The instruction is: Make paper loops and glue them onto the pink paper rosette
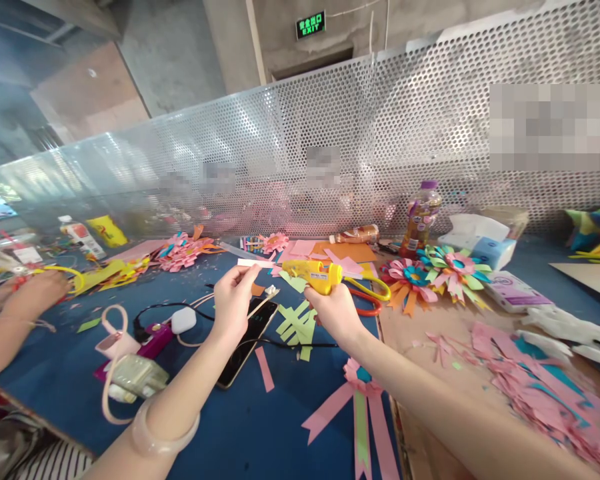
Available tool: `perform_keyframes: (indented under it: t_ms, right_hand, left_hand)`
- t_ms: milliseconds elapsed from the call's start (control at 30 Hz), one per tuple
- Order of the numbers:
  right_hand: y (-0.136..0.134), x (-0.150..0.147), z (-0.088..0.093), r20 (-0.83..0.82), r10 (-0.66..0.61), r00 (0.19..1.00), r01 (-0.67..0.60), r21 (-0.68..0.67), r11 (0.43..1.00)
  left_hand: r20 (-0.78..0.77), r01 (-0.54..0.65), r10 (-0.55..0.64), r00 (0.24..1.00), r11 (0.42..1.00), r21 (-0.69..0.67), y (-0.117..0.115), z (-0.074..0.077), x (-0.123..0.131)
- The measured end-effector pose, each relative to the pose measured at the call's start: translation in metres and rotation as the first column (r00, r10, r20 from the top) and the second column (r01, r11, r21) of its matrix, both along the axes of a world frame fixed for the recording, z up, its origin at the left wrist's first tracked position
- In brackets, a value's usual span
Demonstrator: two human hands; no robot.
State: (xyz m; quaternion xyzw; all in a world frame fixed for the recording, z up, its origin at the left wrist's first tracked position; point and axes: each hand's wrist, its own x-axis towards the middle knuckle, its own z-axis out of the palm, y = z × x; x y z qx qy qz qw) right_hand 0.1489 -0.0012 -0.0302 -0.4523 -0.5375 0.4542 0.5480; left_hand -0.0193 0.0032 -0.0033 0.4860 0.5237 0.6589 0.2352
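My right hand (335, 310) is wrapped round a yellow hot glue gun (311, 272), its nozzle turned left. Just left of that nozzle, a pale paper strip (247, 263) is pinched in my left hand (234, 297). Below my left fingers shows a thin stick (263, 301) with a white blob at its end; whether my hand holds it I cannot tell. A black phone (247, 343) lies under my left wrist. Green paper strips (300, 323) lie crossed between my hands. Nearer to me rests a pink paper rosette with ribbon tails (363, 400).
At left, a co-worker's hand (43, 293) is near yellow-handled scissors (75, 273). Chargers (137, 377) and cables lie left of my left forearm. Finished paper flowers (455, 270), a drink bottle (423, 217) and a tissue pack (480, 243) stand at back right. Pink strips (535, 380) cover the right side.
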Motion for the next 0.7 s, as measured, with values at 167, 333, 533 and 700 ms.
perform_keyframes:
  t_ms: [167, 333, 533, 700]
  right_hand:
    - [0.0, -0.0006, -0.0019, 0.004, 0.002, 1.0, -0.002, 0.011, 1.0]
    - [0.001, -0.0012, -0.0035, 0.014, -0.002, 1.0, 0.002, 0.0, 1.0]
    - [0.0006, -0.0021, -0.0057, 0.016, 0.008, 1.0, -0.008, -0.01, 1.0]
    - [0.0015, -0.0024, -0.0074, 0.028, 0.005, 1.0, -0.005, -0.02, 1.0]
  left_hand:
    - [-0.001, -0.001, 0.001, 1.0, 1.0, -0.002, -0.0003, 0.0001, -0.0001]
    - [0.001, -0.004, 0.004, 1.0, 1.0, 0.0, -0.001, 0.0005, 0.0005]
    - [0.004, -0.006, 0.006, 1.0, 1.0, -0.005, -0.0009, 0.0013, 0.0012]
    - [0.001, -0.004, 0.004, 1.0, 1.0, -0.009, -0.0016, 0.0011, 0.0024]
